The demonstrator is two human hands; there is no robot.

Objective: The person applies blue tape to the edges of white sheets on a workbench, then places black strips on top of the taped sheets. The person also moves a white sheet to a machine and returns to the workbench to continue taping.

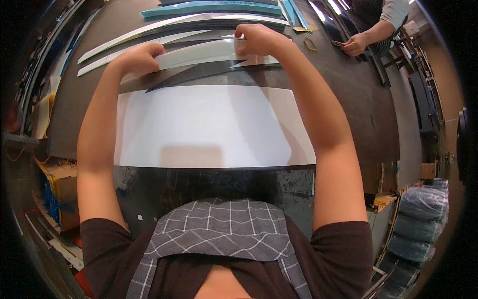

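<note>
My left hand point(138, 57) and my right hand point(255, 40) both grip a long pale curved strip point(199, 52) that lies across the far side of a dark worktable point(343, 89). The left hand pinches its left part, the right hand its right end. Just under the strip lie dark pointed curved pieces point(199, 72). Nearer to me a large white sheet point(209, 127) covers the table in front of my chest.
More pale curved strips point(149, 30) and teal strips point(214, 7) lie farther back. A tape ring point(310, 44) rests at the right. Another person's hand point(356, 45) works at the far right. Cardboard boxes point(57, 192) stand at the left, wrapped bundles point(420, 219) at the right.
</note>
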